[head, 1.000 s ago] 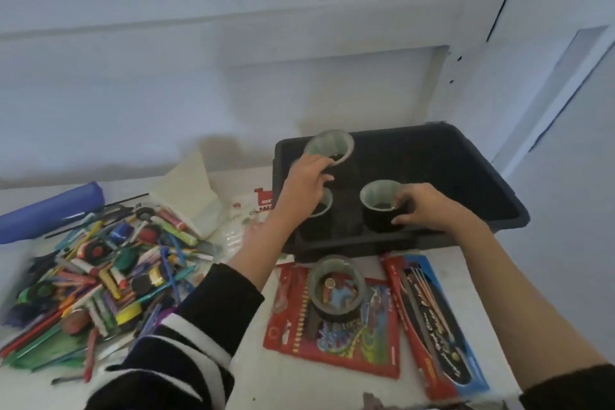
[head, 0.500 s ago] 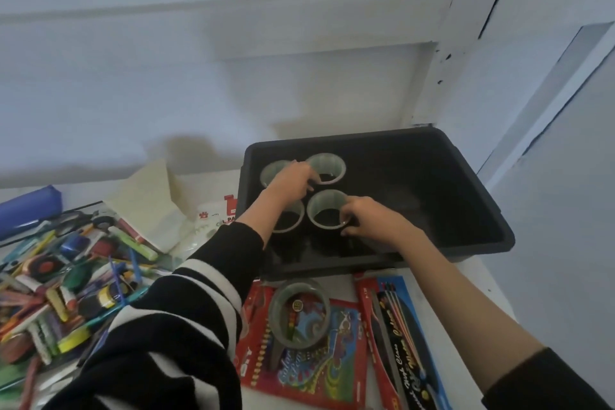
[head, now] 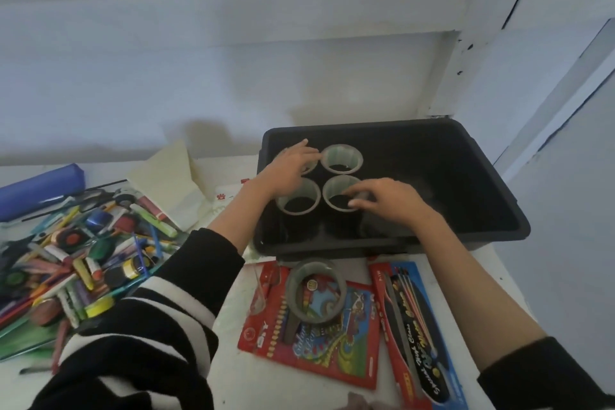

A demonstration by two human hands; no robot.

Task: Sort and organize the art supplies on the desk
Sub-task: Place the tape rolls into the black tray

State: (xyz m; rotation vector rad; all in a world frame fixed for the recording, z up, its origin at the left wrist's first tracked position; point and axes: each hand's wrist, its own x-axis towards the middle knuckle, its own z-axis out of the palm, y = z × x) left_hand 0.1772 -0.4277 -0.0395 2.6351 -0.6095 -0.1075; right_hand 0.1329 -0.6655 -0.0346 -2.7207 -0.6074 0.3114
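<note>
The right hand (head: 389,201) has its thumb and fingertips (head: 358,192) curled onto the rim of the front-right translucent round plastic container (head: 333,190), pinching it. The left hand (head: 291,173) lies with straight fingers over the rear-left container (head: 311,169), mostly hiding it. Four such containers stand in a two-by-two cluster, nearly touching, in the left half of the black rectangular plastic tray (head: 466,176). A fifth container (head: 316,291) sits outside the tray on one red flat packet (head: 309,343). Just beside the packet lies one blue-and-red pencil pack (head: 422,326). The tray rests on a white desk (head: 233,376) against a pale wall (head: 199,76), with a heap of crayons and markers (head: 76,243) at the left. Both forearms reach forward in black sleeves, the left one striped white.
</note>
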